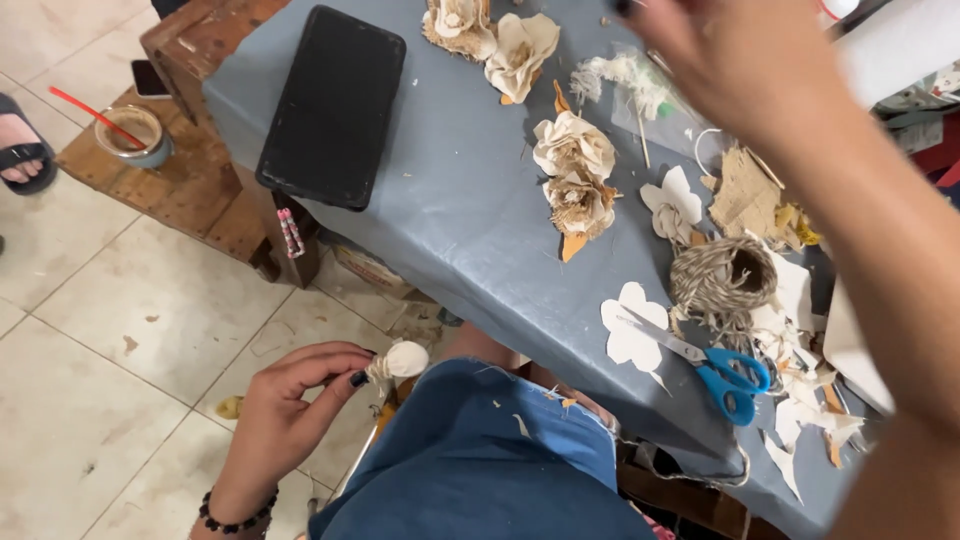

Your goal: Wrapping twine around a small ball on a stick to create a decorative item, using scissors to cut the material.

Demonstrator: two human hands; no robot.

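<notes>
My left hand (290, 400) is low at the left, over the tiled floor beside my blue-clad knee, and pinches a small cream paper bud (400, 360) bound with twine at its base. My right hand (740, 60) is raised at the top right, blurred, above the table's far side near a tuft of pale fibres (625, 75); whether it holds anything I cannot tell. On the grey-blue table cover (450, 200) lie several cream paper flowers (572, 148), a ball of striped twine (722, 280) and blue-handled scissors (715, 368) resting on a cut paper flower shape (628, 322).
A black rectangular tray (335, 105) lies on the table's left end. Paper scraps (800, 400) litter the right side. A low wooden stool (190, 180) holds a cup with a red straw (132, 135) and a phone (150, 78). Someone's sandalled foot (22, 150) shows at far left.
</notes>
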